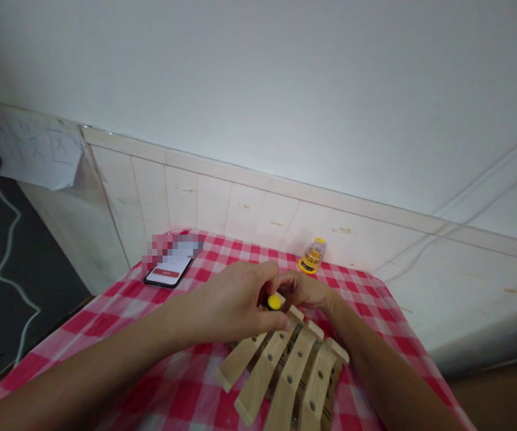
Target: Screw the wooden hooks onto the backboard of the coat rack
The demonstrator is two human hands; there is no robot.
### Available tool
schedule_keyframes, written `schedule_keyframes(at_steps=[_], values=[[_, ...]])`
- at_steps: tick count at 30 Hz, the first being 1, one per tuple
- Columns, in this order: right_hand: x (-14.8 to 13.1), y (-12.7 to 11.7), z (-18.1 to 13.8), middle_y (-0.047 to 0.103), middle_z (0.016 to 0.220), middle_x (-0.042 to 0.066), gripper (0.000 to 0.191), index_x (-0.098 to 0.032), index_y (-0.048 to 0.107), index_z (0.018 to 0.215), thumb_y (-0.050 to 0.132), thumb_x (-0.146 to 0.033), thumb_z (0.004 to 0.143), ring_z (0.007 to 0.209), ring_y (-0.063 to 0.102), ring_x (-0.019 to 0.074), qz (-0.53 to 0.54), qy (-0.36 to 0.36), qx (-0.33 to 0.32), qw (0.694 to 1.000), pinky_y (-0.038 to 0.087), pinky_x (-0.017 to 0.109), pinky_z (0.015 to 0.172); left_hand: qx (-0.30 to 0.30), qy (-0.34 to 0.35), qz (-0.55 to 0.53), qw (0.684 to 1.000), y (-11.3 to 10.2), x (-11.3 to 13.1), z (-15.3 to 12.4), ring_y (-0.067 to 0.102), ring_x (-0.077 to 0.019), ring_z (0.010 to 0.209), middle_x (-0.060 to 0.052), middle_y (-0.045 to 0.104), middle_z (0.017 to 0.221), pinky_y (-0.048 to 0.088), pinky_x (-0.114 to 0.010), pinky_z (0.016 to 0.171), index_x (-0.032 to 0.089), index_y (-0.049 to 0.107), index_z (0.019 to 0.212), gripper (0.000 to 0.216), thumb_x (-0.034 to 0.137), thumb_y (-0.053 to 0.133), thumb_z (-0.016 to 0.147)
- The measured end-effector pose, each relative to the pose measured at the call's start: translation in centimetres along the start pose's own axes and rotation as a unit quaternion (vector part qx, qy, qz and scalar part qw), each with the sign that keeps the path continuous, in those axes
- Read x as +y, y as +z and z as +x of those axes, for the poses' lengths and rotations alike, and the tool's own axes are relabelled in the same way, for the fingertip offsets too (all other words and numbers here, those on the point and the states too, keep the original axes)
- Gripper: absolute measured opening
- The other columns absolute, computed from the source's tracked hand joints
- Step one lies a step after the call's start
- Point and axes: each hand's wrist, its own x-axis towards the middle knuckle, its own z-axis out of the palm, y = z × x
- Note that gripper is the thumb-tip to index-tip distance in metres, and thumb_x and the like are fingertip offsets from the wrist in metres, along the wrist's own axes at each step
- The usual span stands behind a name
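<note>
My left hand is closed around a screwdriver, of which only the round yellow end and a black band show; the tip is hidden. Below it lies a pale wooden piece made of several bars side by side, with metal screws set along them. My right hand reaches in from the right to the far end of the wooden piece, just past the yellow end. Its fingers are curled, and what they grip is hidden behind the left hand.
A red-and-white checked cloth covers the table. At the back left lies a phone with its screen lit. A clear case with yellow ends stands by the panelled wall. A white cable hangs at the left.
</note>
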Motion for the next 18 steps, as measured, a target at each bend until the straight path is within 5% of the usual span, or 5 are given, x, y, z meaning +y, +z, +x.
schedule_keyframes(at_steps=[18], values=[[-0.8, 0.4, -0.2, 0.08, 0.107, 0.006, 0.041, -0.018, 0.081, 0.091, 0.093, -0.009, 0.053, 0.086, 0.074, 0.0166, -0.013, 0.007, -0.005, 1.0, 0.058, 0.026, 0.079, -0.055, -0.001, -0.043, 0.998, -0.9, 0.4, -0.1, 0.051, -0.0099, 0.058, 0.007, 0.059, 0.071, 0.032, -0.021, 0.05, 0.021, 0.054, 0.08, 0.027, 0.03, 0.08, 0.076]])
